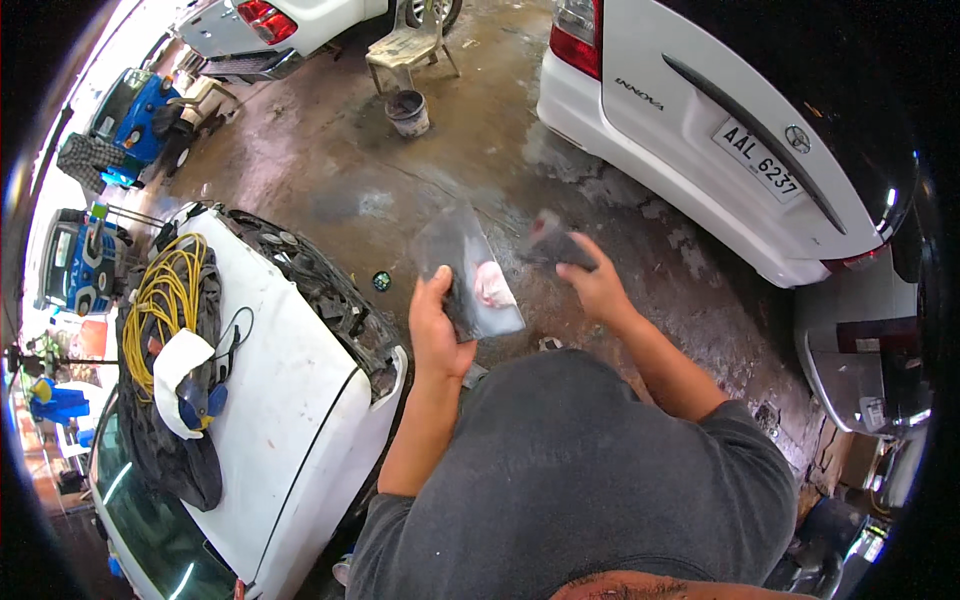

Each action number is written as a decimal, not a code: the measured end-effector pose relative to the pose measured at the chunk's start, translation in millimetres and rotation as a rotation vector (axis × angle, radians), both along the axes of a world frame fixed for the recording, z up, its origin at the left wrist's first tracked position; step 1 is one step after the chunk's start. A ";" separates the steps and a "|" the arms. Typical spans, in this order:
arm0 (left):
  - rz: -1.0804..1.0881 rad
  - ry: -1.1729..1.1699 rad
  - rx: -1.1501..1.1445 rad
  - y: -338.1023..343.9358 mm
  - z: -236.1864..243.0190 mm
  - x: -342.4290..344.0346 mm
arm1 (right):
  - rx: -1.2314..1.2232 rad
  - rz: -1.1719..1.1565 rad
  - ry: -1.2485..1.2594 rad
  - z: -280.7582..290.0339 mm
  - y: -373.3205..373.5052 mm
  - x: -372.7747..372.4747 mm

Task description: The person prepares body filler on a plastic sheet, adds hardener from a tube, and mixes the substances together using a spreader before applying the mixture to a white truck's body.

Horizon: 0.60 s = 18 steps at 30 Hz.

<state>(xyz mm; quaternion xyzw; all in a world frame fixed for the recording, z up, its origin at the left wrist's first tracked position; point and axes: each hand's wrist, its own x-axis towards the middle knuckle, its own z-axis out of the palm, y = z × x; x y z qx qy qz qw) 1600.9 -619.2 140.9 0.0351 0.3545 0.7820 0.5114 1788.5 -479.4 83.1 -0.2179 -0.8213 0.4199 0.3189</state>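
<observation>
My left hand [436,322] is closed around the edge of a flat, smoky-clear mixing board [452,232], held tilted in front of my chest. A dollop of pale pink paste [491,284] sits on the board's right part. Just to the right, my right hand [600,285] grips a dark, flat spreader [550,245] between thumb and fingers. The spreader is blurred by motion, and a pale pinkish smear shows at its far end. A gap separates it from the board.
On the left, a white car's hood [270,360] carries a coiled yellow hose [165,300], dark cloth and a white-and-blue item. A white vehicle's rear [680,130] stands at right. Ahead are a bucket [407,113], a chair [405,45] and a small round lid [381,281].
</observation>
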 end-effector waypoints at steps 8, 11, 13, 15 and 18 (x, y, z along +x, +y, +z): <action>0.030 0.091 -0.102 21.8 -16.0 17.2 | -1.281 0.094 0.724 47.3 -9.1 -18.5; 0.103 0.132 -0.084 26.2 -26.6 -2.6 | -1.235 0.131 0.664 39.3 -14.5 31.0; 0.105 0.193 -0.088 31.6 -17.4 2.4 | -1.159 0.122 0.602 35.0 -7.1 56.0; 0.107 0.295 -0.132 33.9 -17.3 13.0 | -0.527 0.045 0.395 41.5 -0.2 67.6; 0.098 0.280 -0.092 46.1 -20.7 46.2 | -0.100 0.152 0.322 69.1 -0.6 57.9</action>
